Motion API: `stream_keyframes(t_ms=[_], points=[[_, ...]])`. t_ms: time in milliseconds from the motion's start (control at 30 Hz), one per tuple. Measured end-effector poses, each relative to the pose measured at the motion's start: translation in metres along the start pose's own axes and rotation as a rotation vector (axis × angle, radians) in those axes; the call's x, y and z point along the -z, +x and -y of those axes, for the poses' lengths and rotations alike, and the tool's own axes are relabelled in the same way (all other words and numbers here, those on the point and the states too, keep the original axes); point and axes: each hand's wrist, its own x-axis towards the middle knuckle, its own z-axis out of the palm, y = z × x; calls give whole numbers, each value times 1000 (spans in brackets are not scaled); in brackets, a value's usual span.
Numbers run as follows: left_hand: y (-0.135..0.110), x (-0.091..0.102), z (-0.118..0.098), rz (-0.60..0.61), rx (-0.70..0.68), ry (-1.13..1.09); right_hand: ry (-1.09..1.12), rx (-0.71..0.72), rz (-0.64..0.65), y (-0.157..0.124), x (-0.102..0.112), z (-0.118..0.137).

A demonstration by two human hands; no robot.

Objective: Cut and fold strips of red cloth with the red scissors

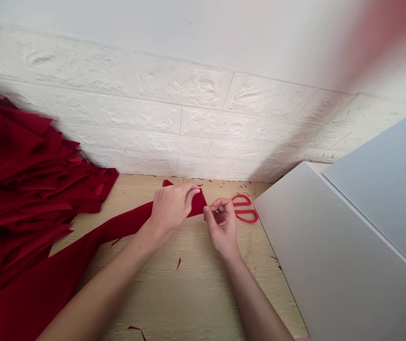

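A long strip of dark red cloth runs from the lower left across the table up to my hands. My left hand lies over the strip near its far end, thumb and fingers pinching the upper edge. My right hand pinches the strip's lower right corner between thumb and fingertips. Just past my right hand lie scissors with red handles; their blades are hidden behind that hand.
A large heap of red cloth pieces fills the left side. Small red scraps dot the wooden tabletop. A white box-like panel stands at the right, and a white brick-patterned wall closes off the back.
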Motion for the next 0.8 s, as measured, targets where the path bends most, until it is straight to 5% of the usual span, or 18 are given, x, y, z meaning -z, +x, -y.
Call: stream_keyframes(t_ms=[400, 667, 800], points=[[2, -12, 4, 46, -46, 151, 82, -272, 116, 7, 3, -1], [1, -14, -3, 246, -24, 158, -211, -87, -56, 7, 10, -4], [-3, -18, -6, 284, -36, 173, -371, -72, -37, 7, 15, -8]])
